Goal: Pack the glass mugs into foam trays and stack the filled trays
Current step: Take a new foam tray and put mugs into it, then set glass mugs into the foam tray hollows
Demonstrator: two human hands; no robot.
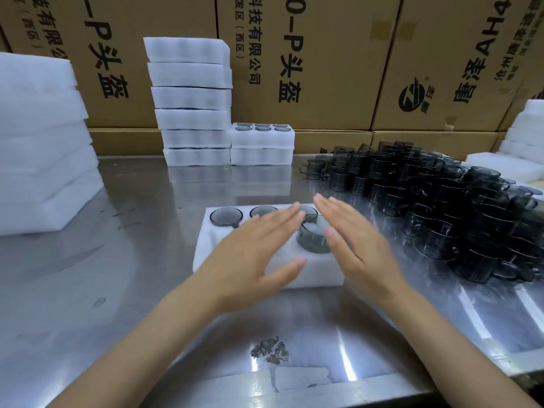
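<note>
A white foam tray (312, 273) lies in the middle of the steel table with smoky glass mugs in its holes. One mug (226, 217) sits sunk in the back-left hole, and another mug (312, 237) stands higher out of the front-right hole. My left hand (253, 248) hovers flat over the tray's left and middle part, fingers straight. My right hand (357, 240) is flat beside the raised mug on its right, fingers straight, holding nothing. The holes under my left hand are hidden.
A heap of loose dark glass mugs (441, 198) covers the table's right side. Filled trays are stacked at the back: a tall stack (191, 104) and a low stack (262, 144). Empty foam (41, 142) is piled at left, more foam (524, 142) at right. Cardboard boxes (323, 60) form the back wall.
</note>
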